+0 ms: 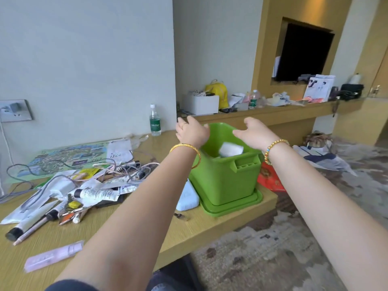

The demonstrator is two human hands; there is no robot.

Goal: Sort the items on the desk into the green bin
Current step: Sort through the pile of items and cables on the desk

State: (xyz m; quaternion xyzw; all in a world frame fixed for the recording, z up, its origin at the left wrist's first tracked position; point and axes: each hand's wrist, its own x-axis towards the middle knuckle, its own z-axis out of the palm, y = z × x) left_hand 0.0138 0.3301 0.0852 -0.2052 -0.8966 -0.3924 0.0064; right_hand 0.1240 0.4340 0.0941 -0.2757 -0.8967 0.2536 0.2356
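A green bin (225, 181) stands on its green lid (235, 208) at the right end of the wooden desk (130, 234). A white packet (231, 149) lies inside the bin. My left hand (191, 131) hovers over the bin's far left rim, fingers spread, holding nothing. My right hand (255, 131) hovers over the far right rim, also open and empty. Left of the bin lies a pile of items: a white tube (96, 194), a hairbrush (128, 168), tangled cables (117, 171), a pink box (53, 256), a black-capped tube (27, 224) and a white pouch (188, 197).
A water bottle (155, 120) stands by the wall at the back of the desk. A map sheet (63, 156) lies under the pile. A red bag (270, 177) sits behind the bin's right side. A cluttered shelf (262, 111) runs behind. Carpet lies to the right.
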